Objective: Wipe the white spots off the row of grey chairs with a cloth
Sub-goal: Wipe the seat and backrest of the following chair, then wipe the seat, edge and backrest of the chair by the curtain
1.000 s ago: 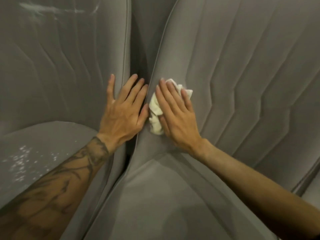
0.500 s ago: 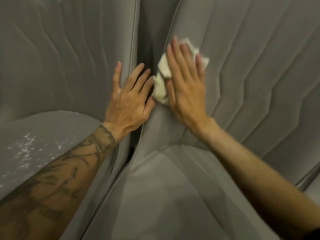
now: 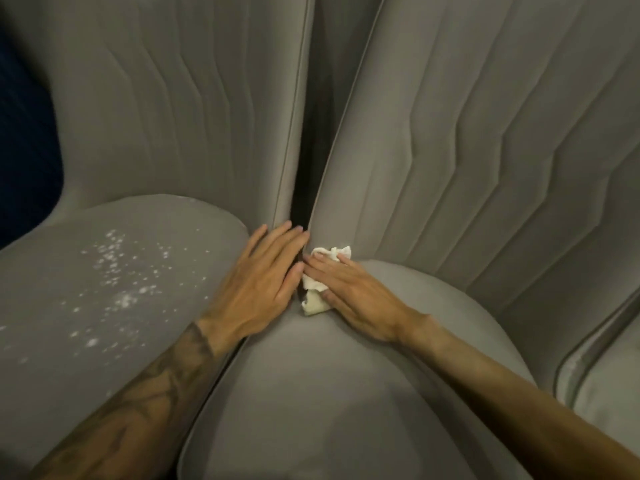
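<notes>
**Grey upholstered chairs, two hands and cloth at the seam**

Grey velvet-like upholstery fills the view; a dark blue surface (image 3: 24, 140) is glimpsed at the far left edge, past the left chair.

Item 1. Middle chair seat (image 3: 329, 393): a rounded grey cushion, nearest the camera, with no spots seen on its visible part. Both forearms are extended over or beside it; the left forearm (image 3: 131, 410) is marked with dark tattoo work.

Item 2. Left chair seat (image 3: 145, 334): set left of the middle chair seat, separated from it by a narrow seam. White spots (image 3: 117, 271) are scattered over its left and central area.

Item 3. Right hand (image 3: 360, 299): laid flat, fingers extended and close together, pressed down on the cloth at the back left corner of the middle chair seat.

Item 4. Cloth (image 3: 317, 299): white, crumpled, trapped under the right hand; its edges are shown beyond the fingertips and beside the thumb, just at the seam.

Item 5. Left hand (image 3: 263, 285): flat, fingers slightly spread, rested on the right edge of the left chair seat, touching or nearly touching the cloth; nothing is held.

Item 6. Backrests: the left backrest (image 3: 180, 109) and middle backrest (image 3: 467, 133), both stitched in zigzag channels, are parted by a dark gap (image 3: 311, 140) above the hands.

Item 7. Third chair (image 3: 602, 386): partly shown, right of the middle chair seat.
</notes>
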Demonstrator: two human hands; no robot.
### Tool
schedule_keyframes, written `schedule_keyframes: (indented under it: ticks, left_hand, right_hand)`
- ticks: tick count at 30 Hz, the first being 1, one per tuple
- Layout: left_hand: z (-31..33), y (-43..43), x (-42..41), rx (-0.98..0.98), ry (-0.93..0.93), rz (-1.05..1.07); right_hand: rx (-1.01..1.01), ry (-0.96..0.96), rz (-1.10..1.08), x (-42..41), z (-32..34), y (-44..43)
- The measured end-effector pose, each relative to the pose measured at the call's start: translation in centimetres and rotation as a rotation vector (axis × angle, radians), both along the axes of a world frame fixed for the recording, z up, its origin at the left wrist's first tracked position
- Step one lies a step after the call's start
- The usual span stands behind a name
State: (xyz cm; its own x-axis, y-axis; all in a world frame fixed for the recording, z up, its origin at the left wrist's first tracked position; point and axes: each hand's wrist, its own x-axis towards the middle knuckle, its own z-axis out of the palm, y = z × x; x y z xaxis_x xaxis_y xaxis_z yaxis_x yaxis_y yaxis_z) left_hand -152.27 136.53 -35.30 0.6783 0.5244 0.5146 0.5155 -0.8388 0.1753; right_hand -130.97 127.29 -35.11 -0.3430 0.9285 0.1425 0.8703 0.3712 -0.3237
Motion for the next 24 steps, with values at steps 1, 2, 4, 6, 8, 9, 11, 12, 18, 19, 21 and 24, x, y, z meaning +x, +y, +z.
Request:
schedule_keyframes:
  ticks: [1, 2, 4, 6, 8, 9, 11, 12, 18, 19, 21, 24]
  left_hand:
    - [-0.5, -0.9, -1.0, -0.045, -0.013, -0.007]
    - [-0.8, -1.7, -2.0, -0.079, -0.021, 0.000]
    - [-1.6, -3.2, -3.8, -0.120, 0.005, 0.022]
    - [-2.1, -4.4, -5.8, -0.135, 0.061, 0.044]
    - [-2.4, -5.3, -7.7, -0.131, 0.105, 0.076]
    - [-2.4, -5.8, -8.5, -0.128, 0.117, 0.093]
    - [-2.2, -6.7, -9.8, -0.140, 0.124, 0.124]
    - [-2.2, -7.2, -10.4, -0.150, 0.124, 0.139]
    - [-1.7, -9.0, -12.4, -0.217, 0.128, 0.192]
    - [-1.5, -9.1, -12.7, -0.226, 0.125, 0.197]
    - [-1.2, -9.3, -13.3, -0.217, 0.123, 0.202]
    - [-1.0, -9.4, -14.8, -0.214, 0.119, 0.202]
  right_hand:
    - [-0.019, 0.064, -0.001, -0.9, 0.0, -0.4]
    - [-0.011, 0.115, 0.007, -2.3, -0.1, -0.6]
    - [0.025, 0.150, 0.069, -5.0, -0.6, -1.1]
    - [0.005, 0.123, 0.141, -6.1, -0.9, -1.4]
    - [-0.060, 0.107, 0.113, -4.8, -0.6, -1.4]
    - [-0.075, 0.095, 0.057, -3.4, -0.5, -1.4]
    - [-0.091, 0.021, -0.107, -0.7, -0.4, -1.8]
    - [-0.100, 0.006, -0.192, -0.2, -0.6, -2.2]
    - [-0.087, 0.137, -0.194, -8.4, -0.9, -6.2]
    - [-0.086, 0.137, -0.147, -9.9, -0.9, -7.1]
    - [-0.069, 0.148, -0.137, -11.9, -1.0, -7.9]
    - [0.045, 0.343, -0.361, -14.3, 0.0, -6.6]
